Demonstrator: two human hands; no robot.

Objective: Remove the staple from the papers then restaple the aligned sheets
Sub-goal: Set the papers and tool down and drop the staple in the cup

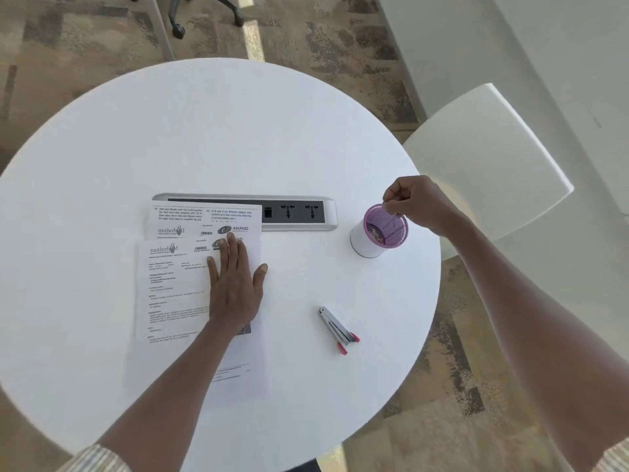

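Nearest you, both forearms reach in over the round white table point(102, 158), striped cuffs at the bottom corners.

The papers point(177, 294) lie left of centre, printed side up. The sheets are fanned out of line: a top sheet, a second peeking out above it, a third beyond that whose upper edge overlaps the power strip.

Your left hand point(235, 287) lies flat on the top sheet's right half, fingers straight and together, thumb spread off onto the tabletop. It presses, grips nothing.

The stapler point(337, 330), silver with red ends, sits on the table right of the papers, well apart from both hands, untouched.

Farther out, the recessed power strip point(299, 212) runs across the middle of the table.

To its right stands a purple mesh cup point(381, 231) with small items inside. Your right hand point(417, 202) hovers over its far rim, fingers curled down, tips pinched together. Cannot tell whether anything is between them; too small.

Beyond the table's right edge, a white chair point(486, 155).
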